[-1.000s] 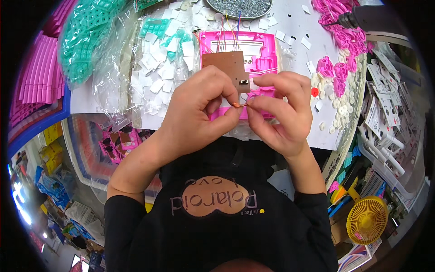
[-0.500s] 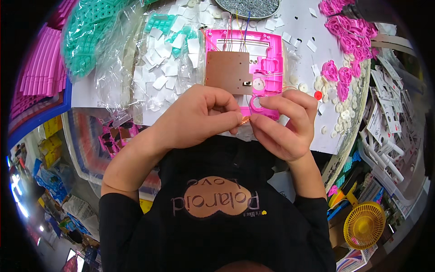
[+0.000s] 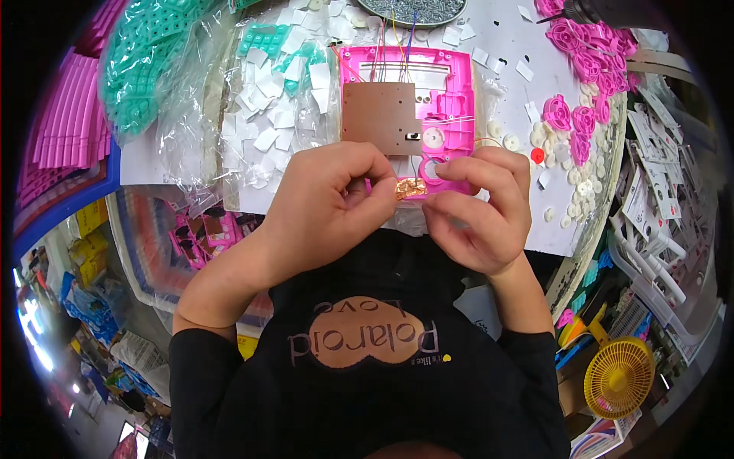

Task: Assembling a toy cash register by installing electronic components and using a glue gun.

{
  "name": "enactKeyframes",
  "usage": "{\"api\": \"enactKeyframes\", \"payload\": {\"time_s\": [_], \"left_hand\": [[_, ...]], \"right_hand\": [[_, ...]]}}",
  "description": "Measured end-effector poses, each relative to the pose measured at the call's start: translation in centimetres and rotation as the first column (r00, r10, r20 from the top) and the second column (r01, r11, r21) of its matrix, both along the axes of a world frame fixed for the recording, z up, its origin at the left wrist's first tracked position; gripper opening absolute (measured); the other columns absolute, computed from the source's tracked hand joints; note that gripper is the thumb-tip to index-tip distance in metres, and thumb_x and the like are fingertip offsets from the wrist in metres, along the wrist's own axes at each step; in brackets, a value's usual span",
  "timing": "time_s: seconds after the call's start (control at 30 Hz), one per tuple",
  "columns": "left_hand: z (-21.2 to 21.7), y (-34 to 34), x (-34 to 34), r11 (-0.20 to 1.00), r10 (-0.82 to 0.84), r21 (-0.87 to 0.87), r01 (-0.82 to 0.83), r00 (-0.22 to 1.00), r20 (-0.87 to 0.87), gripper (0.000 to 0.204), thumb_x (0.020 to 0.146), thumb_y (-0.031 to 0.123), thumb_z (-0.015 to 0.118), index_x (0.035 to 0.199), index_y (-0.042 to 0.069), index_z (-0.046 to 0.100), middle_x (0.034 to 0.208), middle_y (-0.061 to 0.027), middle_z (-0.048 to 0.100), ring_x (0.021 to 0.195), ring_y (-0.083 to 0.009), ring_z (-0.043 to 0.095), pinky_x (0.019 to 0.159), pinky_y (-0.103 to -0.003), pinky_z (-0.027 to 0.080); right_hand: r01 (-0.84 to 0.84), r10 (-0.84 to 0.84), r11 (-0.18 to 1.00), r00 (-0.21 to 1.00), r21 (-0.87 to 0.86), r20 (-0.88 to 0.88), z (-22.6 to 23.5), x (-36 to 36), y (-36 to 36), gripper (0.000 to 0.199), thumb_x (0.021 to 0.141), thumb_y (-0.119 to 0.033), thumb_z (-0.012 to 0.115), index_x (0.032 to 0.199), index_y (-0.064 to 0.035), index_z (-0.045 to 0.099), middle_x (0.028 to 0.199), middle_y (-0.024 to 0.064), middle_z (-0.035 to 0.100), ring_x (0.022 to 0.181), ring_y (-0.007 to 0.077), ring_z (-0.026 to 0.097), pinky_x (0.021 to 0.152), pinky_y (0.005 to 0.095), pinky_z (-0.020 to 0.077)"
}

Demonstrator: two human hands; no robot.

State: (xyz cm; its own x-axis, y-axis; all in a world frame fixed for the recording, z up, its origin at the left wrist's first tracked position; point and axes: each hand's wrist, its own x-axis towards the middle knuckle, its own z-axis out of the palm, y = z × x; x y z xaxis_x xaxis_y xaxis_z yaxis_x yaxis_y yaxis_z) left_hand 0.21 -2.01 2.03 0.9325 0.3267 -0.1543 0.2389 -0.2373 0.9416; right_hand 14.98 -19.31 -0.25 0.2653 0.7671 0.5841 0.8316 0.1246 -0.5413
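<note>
My left hand (image 3: 336,191) is closed in a pinch at the left end of a crinkled piece of copper foil (image 3: 410,188). The foil lies at the near edge of a pink plastic casing (image 3: 459,84). To the foil's right, my right hand (image 3: 485,210) has its thumb and forefinger apart; the forefinger is over the casing and the thumb by its near edge. A brown circuit board (image 3: 378,115) with a small black switch rests on the casing. Thin coloured wires (image 3: 397,53) run from its far side. A white disc (image 3: 433,138) sits in the casing, right of the board.
White paper pieces (image 3: 267,138) and teal keypad sheets (image 3: 153,69) lie leftward. A metal dish of screws (image 3: 417,9) stands at the back. Pink parts (image 3: 581,46), white discs (image 3: 581,191) and a dark tool (image 3: 612,14) are at right. A yellow fan (image 3: 619,379) is lower right.
The copper foil now shows as a wider, flatter piece; before, it was mostly hidden between my fingertips. My left fingertips have drawn slightly left. The casing appears shifted slightly left and up.
</note>
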Motion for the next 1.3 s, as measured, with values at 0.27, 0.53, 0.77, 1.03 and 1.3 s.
{"api": "enactKeyframes", "payload": {"time_s": [0.27, 0.53, 0.77, 1.03, 1.3], "left_hand": [[-0.1, -0.3, 0.0, 0.997, -0.008, 0.074, 0.006, 1.000, 0.030, 0.008, 0.093, 0.003, 0.064, 0.086, 0.000, 0.063, 0.074, -0.0014, 0.058, 0.064, -0.0038, 0.050, 0.054, -0.023, 0.038], [-0.5, -0.2, -0.1, 0.968, 0.012, -0.248, -0.036, 0.995, -0.097, 0.013, 0.095, 0.006, 0.062, 0.083, 0.001, 0.059, 0.073, 0.0004, 0.058, 0.063, -0.0030, 0.049, 0.056, -0.022, 0.038], [0.1, 0.2, 0.4, 0.786, -0.034, -0.601, -0.141, 0.962, -0.271, 0.017, 0.101, 0.012, 0.055, 0.084, 0.006, 0.059, 0.070, 0.0039, 0.058, 0.063, -0.0008, 0.049, 0.056, -0.018, 0.036], [-1.0, -0.9, 0.0, 0.973, 0.077, -0.225, -0.056, 0.993, 0.088, 0.010, 0.093, -0.004, 0.064, 0.101, 0.001, 0.064, 0.103, -0.0018, 0.062, 0.079, -0.0020, 0.053, 0.066, -0.018, 0.041], [-2.3, -0.9, 0.2, 0.944, 0.084, -0.327, -0.047, 0.992, 0.099, 0.011, 0.093, -0.001, 0.067, 0.102, 0.001, 0.063, 0.099, -0.0011, 0.061, 0.079, -0.0021, 0.052, 0.067, -0.019, 0.040]], "right_hand": [[0.028, -0.028, 0.999, 0.999, -0.034, -0.021, -0.4, -0.4, 0.2, 0.036, 0.060, 0.000, 0.082, 0.092, -0.0087, 0.070, 0.106, 0.0072, 0.069, 0.093, 0.0293, 0.058, 0.077, 0.0386, 0.0489], [-0.022, 0.022, 1.000, 1.000, 0.003, -0.022, -0.4, -0.1, 0.5, 0.034, 0.060, 0.002, 0.081, 0.090, -0.0058, 0.068, 0.100, 0.0068, 0.068, 0.091, 0.0292, 0.058, 0.075, 0.0385, 0.0488], [-0.021, 0.024, 0.999, 0.992, 0.029, -0.126, -0.7, -0.3, 0.6, 0.029, 0.063, 0.004, 0.080, 0.087, -0.0063, 0.067, 0.096, 0.0068, 0.067, 0.088, 0.0289, 0.058, 0.074, 0.0374, 0.0480], [0.008, -0.107, 0.989, 0.714, -0.145, -0.692, -0.3, -1.0, 0.1, 0.019, 0.075, 0.005, 0.076, 0.089, -0.0046, 0.067, 0.098, 0.0044, 0.065, 0.070, 0.0101, 0.050, 0.062, 0.0243, 0.0398], [-0.075, -0.112, 0.985, 0.424, -0.158, -0.899, -0.4, -0.6, 0.1, 0.015, 0.081, 0.006, 0.074, 0.090, -0.0032, 0.066, 0.103, 0.0010, 0.064, 0.062, -0.0013, 0.037, 0.054, 0.0166, 0.0289]]}}
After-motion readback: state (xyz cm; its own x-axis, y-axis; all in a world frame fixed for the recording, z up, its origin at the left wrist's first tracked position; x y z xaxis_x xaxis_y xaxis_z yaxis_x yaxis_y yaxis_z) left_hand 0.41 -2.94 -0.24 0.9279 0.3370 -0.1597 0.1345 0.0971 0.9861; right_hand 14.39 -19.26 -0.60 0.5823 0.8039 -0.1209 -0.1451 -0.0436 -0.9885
